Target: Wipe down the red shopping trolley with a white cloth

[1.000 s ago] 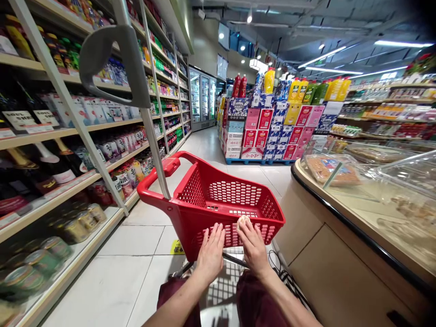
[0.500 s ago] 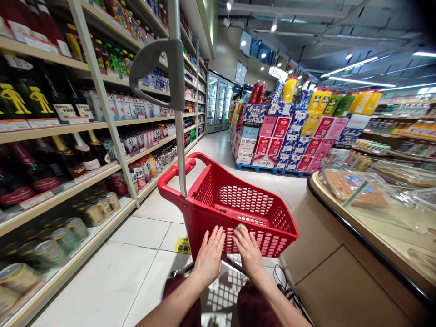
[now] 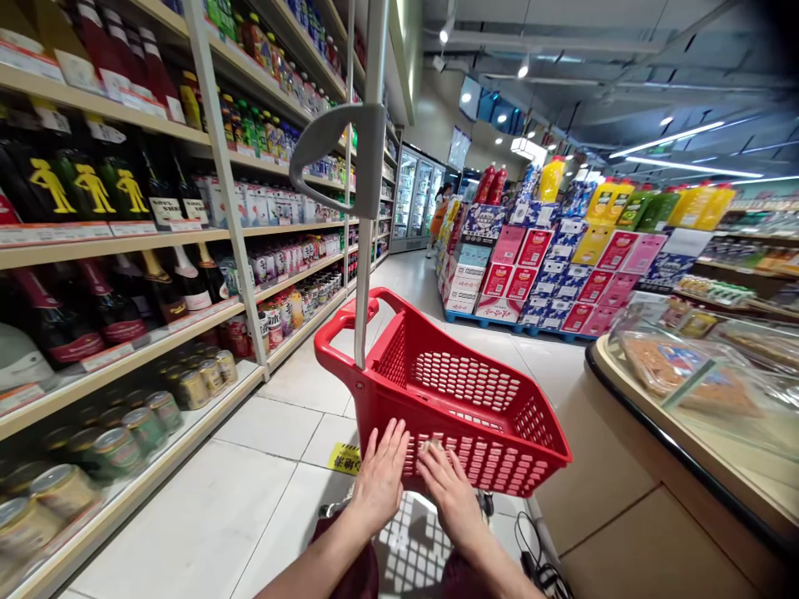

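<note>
A red plastic shopping basket cart (image 3: 462,358) with perforated sides stands before me, its inside bare. My left hand (image 3: 382,478) lies against or just in front of its near side, fingers stretched out and back of the hand up. Beside it, my right hand (image 3: 450,491) is also held flat, fingers extended towards the holes in the side. A small pale patch shows at the right fingertips; what it is I cannot make out. From the cart's handle end rises a metal pole (image 3: 364,291) with a grey loop grip (image 3: 340,158) near the top.
Shelves of bottles and cans (image 3: 118,333) line the left. Stacked drink cartons (image 3: 524,270) topped with juice bottles stand ahead. A counter (image 3: 624,466) with packaged food is close on the right, cables (image 3: 537,557) below it. A person (image 3: 437,218) is far off by the fridges.
The view has swung slightly left, so shelves, cart and counter sit further right in the picture. My right hand has shifted left along the cart's side, closer to my left hand.
</note>
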Demonstrator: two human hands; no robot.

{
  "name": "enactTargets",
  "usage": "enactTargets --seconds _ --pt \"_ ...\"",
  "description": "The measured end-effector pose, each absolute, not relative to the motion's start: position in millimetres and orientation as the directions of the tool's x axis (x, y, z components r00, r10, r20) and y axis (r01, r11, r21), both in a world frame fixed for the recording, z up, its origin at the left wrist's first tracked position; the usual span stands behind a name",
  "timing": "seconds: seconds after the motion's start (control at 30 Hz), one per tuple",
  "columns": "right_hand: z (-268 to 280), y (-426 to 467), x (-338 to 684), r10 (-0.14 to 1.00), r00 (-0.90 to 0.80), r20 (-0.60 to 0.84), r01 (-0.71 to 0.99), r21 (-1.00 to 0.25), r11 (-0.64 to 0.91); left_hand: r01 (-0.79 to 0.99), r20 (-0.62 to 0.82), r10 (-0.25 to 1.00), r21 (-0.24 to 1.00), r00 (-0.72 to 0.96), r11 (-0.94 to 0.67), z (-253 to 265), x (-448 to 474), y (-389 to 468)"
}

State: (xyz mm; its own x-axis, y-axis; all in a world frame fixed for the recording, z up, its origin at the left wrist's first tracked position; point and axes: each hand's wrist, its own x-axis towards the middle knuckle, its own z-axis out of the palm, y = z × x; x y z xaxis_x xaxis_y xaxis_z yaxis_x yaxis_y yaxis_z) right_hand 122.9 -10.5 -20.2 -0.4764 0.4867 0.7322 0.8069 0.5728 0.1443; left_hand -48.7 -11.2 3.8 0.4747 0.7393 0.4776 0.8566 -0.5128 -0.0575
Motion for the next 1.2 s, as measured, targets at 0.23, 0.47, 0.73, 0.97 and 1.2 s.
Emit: enactTargets --seconds 0.23,0.47,0.73,0.97,1.2 --pt "-9.1 3.5 99.7 0.417 -0.423 0.804 0.824 0.149 0.547 0.893 0.544 0.731 -0.084 0.412 -0.442 13.9 -68.0 -10.7" --pt "3.1 9.0 70.6 0.414 -0.447 0.793 0.789 0.131 0.601 0.943 0.590 0.753 -0.042 0.290 -0.331 12.6 -94.8 -12.9" --pt "-1.1 10.1 50.8 0.389 -0.560 0.732 0.718 0.194 0.668 0.969 0.544 0.809 -0.032 0.222 -0.244 12.2 -117.6 -18.7" --pt "31.2 23.9 20.2 0.368 -0.514 0.775 0.729 0.168 0.664 0.968 0.598 0.773 -0.021 0.214 -0.252 18.7 -123.5 -12.6" --pt "56.6 20.4 14.1 0.487 -0.257 0.835 0.832 -0.066 0.551 0.954 0.678 0.706 0.023 0.204 -0.297 51.8 -116.4 0.4"
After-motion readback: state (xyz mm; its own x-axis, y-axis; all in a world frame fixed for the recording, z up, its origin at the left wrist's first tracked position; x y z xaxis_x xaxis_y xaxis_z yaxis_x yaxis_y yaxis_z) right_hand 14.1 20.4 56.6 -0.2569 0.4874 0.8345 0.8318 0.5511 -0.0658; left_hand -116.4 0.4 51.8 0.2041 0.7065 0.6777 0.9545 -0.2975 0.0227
